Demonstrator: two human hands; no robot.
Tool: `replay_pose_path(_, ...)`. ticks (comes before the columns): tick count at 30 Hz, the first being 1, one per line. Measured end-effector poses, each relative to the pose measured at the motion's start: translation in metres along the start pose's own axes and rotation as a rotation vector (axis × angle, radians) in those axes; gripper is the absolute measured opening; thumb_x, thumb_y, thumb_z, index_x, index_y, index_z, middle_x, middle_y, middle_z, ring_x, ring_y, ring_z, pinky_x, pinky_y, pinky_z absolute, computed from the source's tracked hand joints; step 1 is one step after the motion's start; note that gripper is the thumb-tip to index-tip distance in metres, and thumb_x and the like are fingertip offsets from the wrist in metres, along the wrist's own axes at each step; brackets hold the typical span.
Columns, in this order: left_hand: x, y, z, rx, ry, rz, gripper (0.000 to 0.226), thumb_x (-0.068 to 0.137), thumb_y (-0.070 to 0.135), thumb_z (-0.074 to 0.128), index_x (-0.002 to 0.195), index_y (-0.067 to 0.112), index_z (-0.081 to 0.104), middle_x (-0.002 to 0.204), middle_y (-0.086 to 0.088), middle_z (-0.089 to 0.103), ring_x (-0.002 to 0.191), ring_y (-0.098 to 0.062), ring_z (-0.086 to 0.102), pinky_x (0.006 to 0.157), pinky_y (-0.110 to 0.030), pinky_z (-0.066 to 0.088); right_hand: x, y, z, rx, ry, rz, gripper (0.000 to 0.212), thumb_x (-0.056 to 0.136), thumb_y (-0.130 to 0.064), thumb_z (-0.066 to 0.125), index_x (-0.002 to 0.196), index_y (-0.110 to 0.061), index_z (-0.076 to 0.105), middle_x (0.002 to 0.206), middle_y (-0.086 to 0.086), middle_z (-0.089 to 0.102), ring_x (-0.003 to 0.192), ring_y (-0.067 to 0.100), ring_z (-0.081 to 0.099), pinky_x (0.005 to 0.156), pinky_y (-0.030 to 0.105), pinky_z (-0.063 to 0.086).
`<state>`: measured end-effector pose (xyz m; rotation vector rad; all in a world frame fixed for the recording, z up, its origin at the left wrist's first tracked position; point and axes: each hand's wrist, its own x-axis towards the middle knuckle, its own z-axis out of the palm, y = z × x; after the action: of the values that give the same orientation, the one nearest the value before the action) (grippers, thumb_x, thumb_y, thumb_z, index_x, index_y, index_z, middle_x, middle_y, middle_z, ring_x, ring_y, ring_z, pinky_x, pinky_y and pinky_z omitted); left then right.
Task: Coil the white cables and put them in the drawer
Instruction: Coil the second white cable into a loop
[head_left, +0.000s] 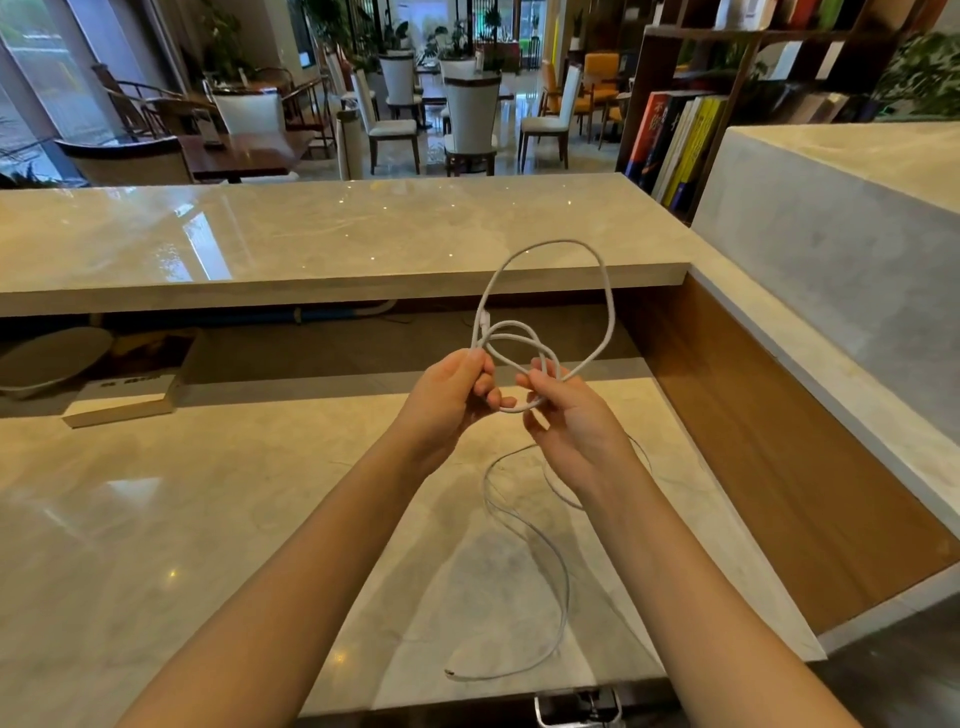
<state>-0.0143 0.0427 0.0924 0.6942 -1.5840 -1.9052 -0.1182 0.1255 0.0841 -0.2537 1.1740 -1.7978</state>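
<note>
Head view: a dining lounge of white-backed chairs (470, 119) fills the upper frame, beyond your glossy pale marble counter (156, 519). At lower centre a thin white cable length (563, 582) lies uncoiled on it. Mid-frame you hold a half-looped white cable (605, 280) above the counter, with your left hand (447, 400) and right hand (571, 421) both pinching its strands. Coiling looks barely begun, and nothing is stowed yet.

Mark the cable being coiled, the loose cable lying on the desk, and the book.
Held cable (561, 240): head view, top of its big loop.
Loose cable (569, 597): head view, its wide lower bend.
Book (122, 410): head view, its page edge.
</note>
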Motion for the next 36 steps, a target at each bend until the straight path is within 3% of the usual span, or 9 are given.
replay_pose_path(7,0.006,-0.006,0.004,0.097,0.121,-0.028,0.032,0.101,0.023,0.032,0.106,0.008,0.059,0.066,-0.002,0.051,0.059,-0.01,0.05,0.06,-0.019,0.052,-0.003,-0.004,-0.005,0.052,-0.15,0.161,0.011,0.084,0.0,0.048,0.082,-0.007,0.058,0.06,0.006,0.059,0.066,0.016,0.056,0.078,0.034,0.041)
replay_pose_path(10,0.005,-0.006,0.01,-0.14,0.078,-0.148,0.03,0.099,0.021,0.037,0.106,0.005,0.061,0.059,0.0,0.058,0.055,-0.009,0.052,0.062,-0.021,0.051,0.0,-0.008,-0.006,-0.046,-0.107,0.162,0.013,0.078,0.0,0.045,0.075,-0.008,0.055,0.055,0.005,0.052,0.063,0.016,0.05,0.076,0.036,0.038)
replay_pose_path(13,0.008,-0.006,0.011,-0.433,0.07,-0.187,0.023,0.097,0.017,0.04,0.097,0.004,0.059,0.062,0.0,0.049,0.047,-0.007,0.038,0.054,-0.02,0.041,0.006,-0.006,-0.009,-0.305,-0.058,0.113,0.011,0.082,-0.006,0.054,0.092,-0.006,0.06,0.07,0.004,0.055,0.069,0.014,0.047,0.072,0.031,0.039)
replay_pose_path(16,0.013,-0.006,0.011,-0.419,0.16,-0.173,0.021,0.097,0.008,0.035,0.086,0.01,0.054,0.062,0.003,0.044,0.043,-0.007,0.03,0.05,-0.019,0.035,0.008,0.005,-0.013,-0.689,0.093,-0.113,0.047,0.08,-0.027,0.07,0.12,-0.011,0.05,0.105,0.002,0.052,0.088,0.011,0.05,0.07,0.024,0.041)
replay_pose_path(18,0.016,-0.005,0.011,-0.349,0.207,-0.169,0.023,0.096,0.006,0.033,0.083,0.01,0.053,0.06,0.002,0.042,0.044,-0.007,0.028,0.052,-0.02,0.034,0.003,0.012,-0.014,-0.963,0.266,-0.491,0.064,0.075,-0.035,0.075,0.127,-0.016,0.042,0.117,-0.001,0.041,0.1,0.01,0.044,0.075,0.021,0.039)
replay_pose_path(21,0.018,-0.003,0.013,-0.28,0.211,-0.158,0.023,0.095,0.006,0.033,0.084,0.009,0.052,0.061,0.0,0.039,0.048,-0.008,0.027,0.055,-0.022,0.033,-0.001,0.011,-0.011,-1.305,0.25,-0.945,0.047,0.076,-0.037,0.074,0.116,-0.021,0.055,0.109,0.0,0.047,0.096,0.009,0.038,0.078,0.024,0.039)
replay_pose_path(24,0.018,-0.005,0.016,-0.232,0.162,-0.13,0.019,0.093,0.005,0.034,0.086,0.008,0.052,0.059,0.0,0.04,0.051,-0.01,0.03,0.057,-0.024,0.035,0.005,0.007,-0.012,-1.512,0.078,-0.82,0.027,0.082,-0.039,0.067,0.102,-0.022,0.067,0.094,-0.003,0.047,0.09,0.01,0.037,0.079,0.03,0.04)
replay_pose_path(31,0.017,-0.01,0.008,-0.074,0.074,-0.078,0.025,0.1,0.018,0.031,0.103,0.006,0.052,0.067,-0.002,0.049,0.055,-0.009,0.041,0.065,-0.026,0.046,0.011,-0.008,-0.014,-1.171,-0.088,-0.505,0.011,0.081,-0.028,0.069,0.08,-0.017,0.07,0.083,0.0,0.052,0.072,0.009,0.047,0.063,0.019,0.037)
replay_pose_path(36,0.029,-0.03,0.001,0.152,0.308,-0.098,0.024,0.099,0.013,0.03,0.09,0.006,0.051,0.066,-0.003,0.043,0.055,-0.012,0.038,0.058,-0.025,0.042,0.001,-0.014,-0.01,-0.561,-0.033,-0.417,0.017,0.089,-0.018,0.058,0.077,-0.014,0.068,0.066,-0.008,0.059,0.061,-0.005,0.05,0.064,0.012,0.042)
